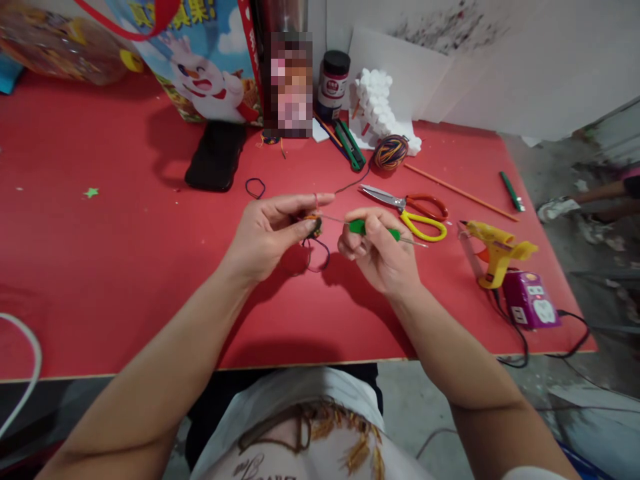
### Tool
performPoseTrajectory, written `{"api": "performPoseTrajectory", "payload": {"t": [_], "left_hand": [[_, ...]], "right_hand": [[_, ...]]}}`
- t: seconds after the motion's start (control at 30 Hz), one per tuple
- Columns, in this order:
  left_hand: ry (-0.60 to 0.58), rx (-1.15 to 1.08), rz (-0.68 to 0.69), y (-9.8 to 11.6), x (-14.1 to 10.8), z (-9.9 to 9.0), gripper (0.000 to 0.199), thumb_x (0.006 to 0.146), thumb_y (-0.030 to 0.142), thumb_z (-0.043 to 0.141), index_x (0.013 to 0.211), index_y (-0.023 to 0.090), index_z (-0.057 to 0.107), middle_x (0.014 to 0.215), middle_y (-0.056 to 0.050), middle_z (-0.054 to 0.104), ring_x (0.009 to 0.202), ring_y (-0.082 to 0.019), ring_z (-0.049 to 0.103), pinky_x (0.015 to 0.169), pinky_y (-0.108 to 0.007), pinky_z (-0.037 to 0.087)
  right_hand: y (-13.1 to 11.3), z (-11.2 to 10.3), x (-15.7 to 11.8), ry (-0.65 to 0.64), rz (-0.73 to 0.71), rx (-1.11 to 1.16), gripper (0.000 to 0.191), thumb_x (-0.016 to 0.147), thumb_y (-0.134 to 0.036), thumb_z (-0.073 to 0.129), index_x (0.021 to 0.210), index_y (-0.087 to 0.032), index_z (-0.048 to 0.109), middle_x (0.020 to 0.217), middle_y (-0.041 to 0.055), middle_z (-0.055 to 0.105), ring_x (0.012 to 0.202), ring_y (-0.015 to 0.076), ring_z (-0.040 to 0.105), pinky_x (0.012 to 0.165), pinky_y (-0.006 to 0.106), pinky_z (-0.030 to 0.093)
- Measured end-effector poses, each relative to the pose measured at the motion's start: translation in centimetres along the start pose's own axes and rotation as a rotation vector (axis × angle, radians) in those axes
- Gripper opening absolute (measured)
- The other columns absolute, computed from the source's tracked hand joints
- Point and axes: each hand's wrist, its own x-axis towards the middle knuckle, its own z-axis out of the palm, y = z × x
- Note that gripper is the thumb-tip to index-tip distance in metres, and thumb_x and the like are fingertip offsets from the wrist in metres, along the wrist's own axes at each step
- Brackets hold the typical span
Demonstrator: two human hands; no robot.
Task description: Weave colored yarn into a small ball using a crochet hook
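My left hand (265,233) pinches a small dark, multicoloured crocheted piece (315,228) between thumb and fingers. Yarn loops round the outstretched index finger and runs back to a ball of variegated yarn (391,153). A loose loop of dark yarn (320,257) hangs below the piece. In my right hand (380,247) is a crochet hook with a green handle (357,227); its thin metal shaft points left and reaches the crocheted piece. Whether the hook tip is inside a stitch is too small to tell.
Scissors (400,203) with red and yellow handles lie just beyond my right hand. Farther right are a yellow glue gun (497,250), a purple power box (533,300) and cords. A black phone (216,157), green cutter (350,145), jar (333,87) and printed bag (200,60) sit toward the back.
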Motion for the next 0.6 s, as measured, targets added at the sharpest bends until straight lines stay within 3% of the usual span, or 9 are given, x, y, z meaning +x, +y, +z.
{"api": "performPoseTrajectory", "payload": {"t": [0.1,0.33,0.47,0.6], "left_hand": [[0.078,0.039,0.068,-0.62,-0.26,0.80,0.039,0.079,0.015,0.092,0.115,0.027,0.089,0.100,-0.003,0.083,0.087,-0.013,0.073,0.081,-0.023,0.062],[0.107,-0.063,-0.005,-0.69,-0.19,1.01,0.045,0.072,0.013,0.096,0.115,0.025,0.088,0.104,-0.006,0.084,0.094,-0.015,0.075,0.092,-0.027,0.062],[0.105,-0.083,-0.041,-0.77,0.03,1.04,0.046,0.070,0.013,0.097,0.113,0.025,0.089,0.096,-0.004,0.082,0.087,-0.013,0.074,0.083,-0.024,0.062],[0.097,-0.077,-0.043,-0.77,0.11,0.96,0.045,0.066,0.012,0.098,0.108,0.027,0.090,0.082,0.001,0.071,0.075,-0.009,0.066,0.069,-0.018,0.057]], "right_hand": [[0.56,0.32,0.12,0.074,-0.062,-0.048,0.022,0.101,-0.043,0.076,0.108,-0.024,0.082,0.076,-0.0009,0.069,0.064,0.0104,0.056,0.063,0.026,0.053],[0.57,-0.63,0.55,0.087,-0.060,-0.114,0.024,0.094,-0.045,0.083,0.104,-0.023,0.083,0.071,-0.0021,0.069,0.061,0.0100,0.057,0.060,0.025,0.050],[0.80,-0.64,0.42,0.059,-0.055,-0.106,0.021,0.096,-0.042,0.082,0.106,-0.024,0.084,0.073,-0.0023,0.070,0.062,0.0092,0.058,0.061,0.024,0.051],[0.99,-0.63,0.32,0.061,-0.035,-0.082,0.020,0.096,-0.041,0.083,0.106,-0.024,0.084,0.074,-0.0024,0.071,0.063,0.0094,0.059,0.061,0.024,0.051]]}}
